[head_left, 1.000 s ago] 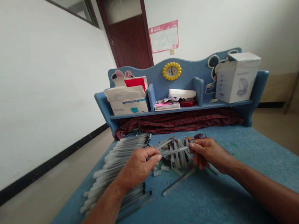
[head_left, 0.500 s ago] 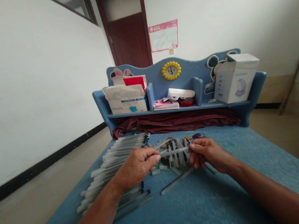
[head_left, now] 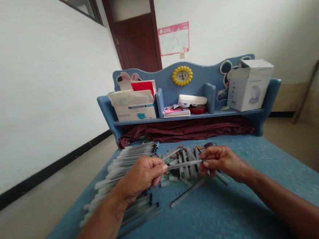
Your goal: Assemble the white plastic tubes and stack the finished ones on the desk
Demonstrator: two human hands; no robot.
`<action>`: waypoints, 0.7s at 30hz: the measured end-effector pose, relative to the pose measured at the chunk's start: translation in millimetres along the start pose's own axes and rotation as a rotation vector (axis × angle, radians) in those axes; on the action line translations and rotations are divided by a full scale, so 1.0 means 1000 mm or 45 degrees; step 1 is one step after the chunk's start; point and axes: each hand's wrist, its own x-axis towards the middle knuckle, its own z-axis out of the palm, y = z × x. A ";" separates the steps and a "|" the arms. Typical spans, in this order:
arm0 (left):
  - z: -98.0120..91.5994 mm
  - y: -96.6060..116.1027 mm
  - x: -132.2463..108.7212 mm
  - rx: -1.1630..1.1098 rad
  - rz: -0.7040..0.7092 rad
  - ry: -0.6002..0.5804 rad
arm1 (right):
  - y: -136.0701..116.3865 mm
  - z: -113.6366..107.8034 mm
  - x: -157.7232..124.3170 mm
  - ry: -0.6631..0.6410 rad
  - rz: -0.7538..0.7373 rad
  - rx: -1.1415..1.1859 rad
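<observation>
Pen lies more level than a moment ago, left hand pinching its left end, right hand its right, above the pile on the bench; handling seems unfinished.

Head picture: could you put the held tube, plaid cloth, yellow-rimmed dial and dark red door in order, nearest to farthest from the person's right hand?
1. Held tube: in the right hand, extending left.
2. Plaid cloth: ahead, beneath the shelf.
3. Yellow-rimmed dial: ahead, above the shelf.
4. Dark red door: farthest, beyond the shelf, leftward.
</observation>
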 end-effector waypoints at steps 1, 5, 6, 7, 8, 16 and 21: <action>0.000 0.000 0.000 0.006 0.010 0.015 | 0.000 0.000 0.000 -0.005 0.031 -0.015; 0.001 -0.001 0.001 0.026 0.036 0.015 | 0.002 0.003 -0.001 -0.006 0.094 -0.118; 0.001 -0.002 0.001 0.032 0.040 0.006 | 0.002 0.003 0.000 0.002 0.093 -0.130; 0.001 -0.002 0.001 0.039 0.043 0.000 | 0.002 0.004 0.000 0.009 0.086 -0.130; 0.001 -0.001 0.001 0.044 0.043 0.000 | 0.002 0.004 0.000 0.010 0.074 -0.123; 0.000 0.000 0.001 0.060 0.010 0.036 | 0.003 -0.007 0.003 0.063 0.010 -0.151; -0.001 -0.003 0.004 0.122 0.022 0.030 | 0.017 -0.015 0.010 0.332 0.007 -0.601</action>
